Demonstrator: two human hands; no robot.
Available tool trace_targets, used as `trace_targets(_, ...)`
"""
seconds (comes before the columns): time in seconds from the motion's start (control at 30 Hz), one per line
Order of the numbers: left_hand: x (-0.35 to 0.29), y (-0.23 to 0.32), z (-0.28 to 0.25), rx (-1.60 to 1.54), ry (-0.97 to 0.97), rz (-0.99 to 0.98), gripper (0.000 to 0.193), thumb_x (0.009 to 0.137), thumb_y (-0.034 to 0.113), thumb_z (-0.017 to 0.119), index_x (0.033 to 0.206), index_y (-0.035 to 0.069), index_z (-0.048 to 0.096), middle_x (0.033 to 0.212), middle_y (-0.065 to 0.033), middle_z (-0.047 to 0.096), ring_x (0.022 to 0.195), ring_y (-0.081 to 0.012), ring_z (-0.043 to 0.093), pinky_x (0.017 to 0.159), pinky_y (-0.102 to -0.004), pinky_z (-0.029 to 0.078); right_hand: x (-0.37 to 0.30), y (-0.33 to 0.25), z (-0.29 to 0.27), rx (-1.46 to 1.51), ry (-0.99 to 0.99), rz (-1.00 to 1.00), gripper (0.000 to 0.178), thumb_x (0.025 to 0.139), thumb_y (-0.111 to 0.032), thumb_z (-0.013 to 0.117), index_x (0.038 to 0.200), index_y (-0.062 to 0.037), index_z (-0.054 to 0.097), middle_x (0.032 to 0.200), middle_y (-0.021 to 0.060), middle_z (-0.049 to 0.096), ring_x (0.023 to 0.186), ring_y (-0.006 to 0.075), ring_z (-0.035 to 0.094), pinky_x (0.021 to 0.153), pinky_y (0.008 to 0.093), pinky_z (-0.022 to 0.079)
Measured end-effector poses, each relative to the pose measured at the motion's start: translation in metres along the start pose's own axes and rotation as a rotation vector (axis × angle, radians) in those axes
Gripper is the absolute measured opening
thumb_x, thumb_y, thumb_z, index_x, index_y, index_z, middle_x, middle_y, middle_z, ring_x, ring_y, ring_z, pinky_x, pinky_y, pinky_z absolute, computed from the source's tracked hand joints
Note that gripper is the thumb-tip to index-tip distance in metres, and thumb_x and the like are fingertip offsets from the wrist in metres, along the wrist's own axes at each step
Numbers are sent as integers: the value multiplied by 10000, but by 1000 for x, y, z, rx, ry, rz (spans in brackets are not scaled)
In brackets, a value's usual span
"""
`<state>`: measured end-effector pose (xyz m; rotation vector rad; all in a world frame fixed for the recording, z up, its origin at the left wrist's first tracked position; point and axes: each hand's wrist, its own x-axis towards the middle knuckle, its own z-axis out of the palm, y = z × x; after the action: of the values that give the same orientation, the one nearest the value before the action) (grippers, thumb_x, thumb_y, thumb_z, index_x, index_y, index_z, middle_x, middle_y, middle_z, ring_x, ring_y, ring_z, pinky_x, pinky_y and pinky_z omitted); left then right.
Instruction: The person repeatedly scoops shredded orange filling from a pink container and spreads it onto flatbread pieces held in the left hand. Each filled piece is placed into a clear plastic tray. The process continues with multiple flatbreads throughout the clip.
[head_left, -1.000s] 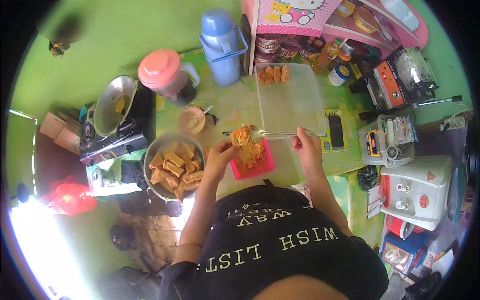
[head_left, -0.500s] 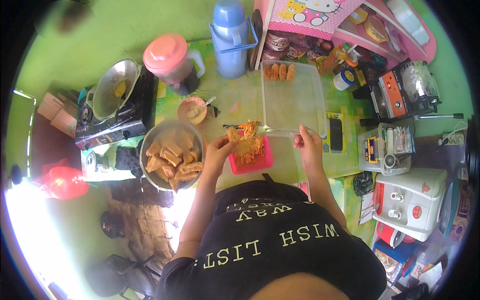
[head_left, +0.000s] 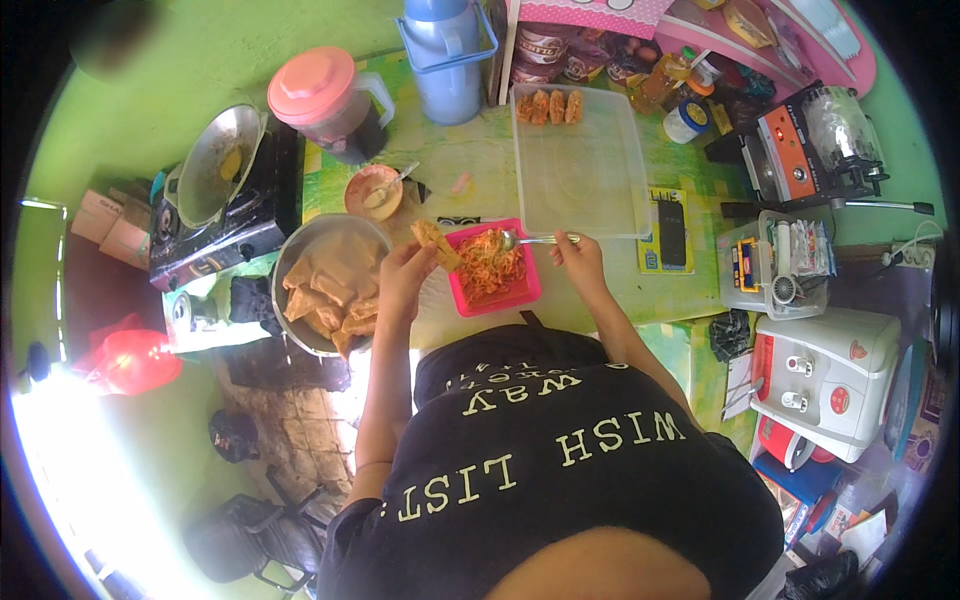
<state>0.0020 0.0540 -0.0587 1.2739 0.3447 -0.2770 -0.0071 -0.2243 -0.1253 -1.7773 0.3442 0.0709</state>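
Observation:
A piece of fried tofu [head_left: 436, 244] is pinched in the fingers of my left hand [head_left: 402, 276], just left of a pink square container [head_left: 533, 293]. Shredded orange vegetable filling [head_left: 492, 268] lies in that container. My right hand [head_left: 581, 262] grips the handle end of a metal spoon [head_left: 543, 240], whose bowl rests in the filling. To the left stands a large metal bowl [head_left: 290, 240] with several fried tofu pieces [head_left: 328, 285]. Beyond my right hand lies a clear plastic box [head_left: 580, 170], with several stuffed tofu pieces [head_left: 549, 106] lined up at its far end.
A small bowl with a spoon [head_left: 374, 194], a pink-lidded pitcher [head_left: 325, 100] and a blue flask [head_left: 447, 70] stand farther back. A phone [head_left: 671, 232] lies right of the box. At the left, a pan [head_left: 215, 165] sits on a stove [head_left: 225, 245].
The spoon, loaded with filling and raised near the tofu before, is now down in the pink container. My left hand and the tofu have shifted left, away from the spoon.

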Motion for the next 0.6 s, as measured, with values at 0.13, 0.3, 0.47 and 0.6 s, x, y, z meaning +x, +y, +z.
trace_targets(0.13,-3,-5,0,20,-10,-36,290,826,129,587,1029,-74,556,925,-88,597,809,-124,550,707,-236,438,-10,7,10,-166,80,-51,287,862,-244,531,784,20,616,603,92,599,518,168,569,506,302,432)
trace_targets(0.3,-6,-12,1,35,-41,-61,283,825,135,593,1019,-67,563,916,-81,600,812,-118,547,714,-237,433,-13,5,6,-432,57,-305,252,847,-210,533,835,25,624,620,163,584,525,273,567,530,348,441)
trace_targets(0.47,-6,-17,6,4,-41,-48,282,825,141,592,1018,-64,569,919,-77,601,807,-113,538,714,-230,427,-13,2,14,-428,43,-253,254,848,-213,536,822,25,622,620,168,577,504,261,553,513,344,438)
trace_targets(0.6,-14,-16,11,16,-26,-57,275,837,134,568,1022,-68,551,921,-74,593,817,-117,551,734,-232,442,-4,22,18,-122,34,2,279,860,-236,554,800,29,618,608,74,597,517,133,560,491,301,447)
